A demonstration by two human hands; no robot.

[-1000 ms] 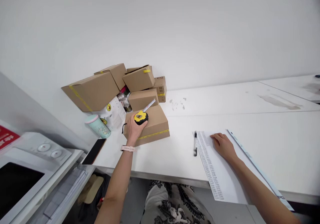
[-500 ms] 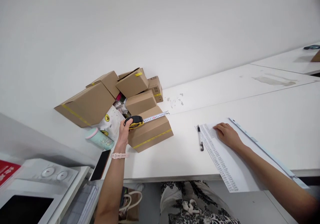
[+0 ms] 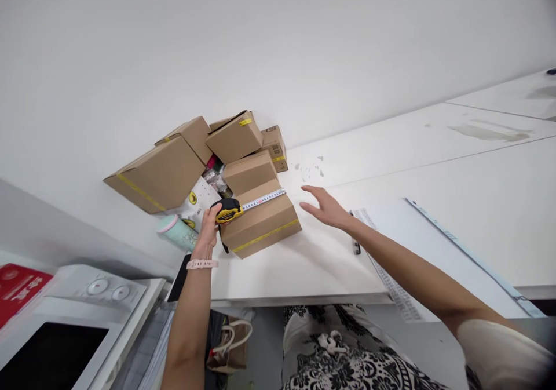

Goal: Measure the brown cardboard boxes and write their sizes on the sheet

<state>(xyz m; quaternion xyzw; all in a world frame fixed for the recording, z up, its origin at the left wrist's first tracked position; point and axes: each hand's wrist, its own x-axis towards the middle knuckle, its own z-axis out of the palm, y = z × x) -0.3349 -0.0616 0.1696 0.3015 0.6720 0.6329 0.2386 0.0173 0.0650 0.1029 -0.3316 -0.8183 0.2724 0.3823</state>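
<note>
My left hand grips a yellow and black tape measure at the left end of a cardboard box with a yellow tape stripe. The white tape blade lies stretched along the box's top edge toward the right. My right hand hovers in the air just right of the box, fingers spread and holding nothing. A pink wristband sits on my left wrist.
Several more cardboard boxes are piled against the wall behind. A mint bottle and a dark phone lie left of the box. A printed sheet, a pen and a long ruler are on the white table. A white appliance stands lower left.
My right hand lifted off the printed sheet and swung left toward the box. The tape blade was drawn out along the box top; my left hand shifted to the box's left end.
</note>
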